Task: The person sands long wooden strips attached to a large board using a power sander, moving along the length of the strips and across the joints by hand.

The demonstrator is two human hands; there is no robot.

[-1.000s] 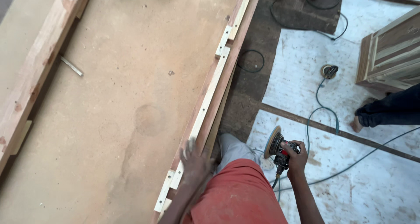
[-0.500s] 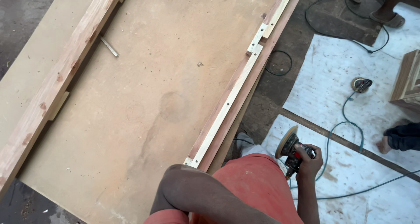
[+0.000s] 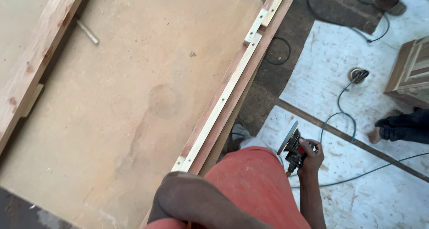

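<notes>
Head view, looking down. Right hand (image 3: 311,154) hangs at the person's side, over the white sheet (image 3: 339,45) on the floor, fingers wrapped tight round the red-and-black body of a sander (image 3: 294,148). Its disc is tilted on edge, facing left toward the board, touching nothing. A cable (image 3: 357,177) runs off across the sheet to the right. Left arm (image 3: 196,202) is bent across the bottom of the frame, just below the near corner of the board (image 3: 116,117); the left hand itself is hidden, so its fingers cannot be judged. The board is wide, tan and lies flat, with a pale strip (image 3: 223,103) along its right edge and a timber rail (image 3: 40,59) along its left. A small metal rod (image 3: 87,32) lies near the rail. Another person's foot (image 3: 374,135) rests on the sheet at right, beside a wooden cabinet (image 3: 411,72).
</notes>
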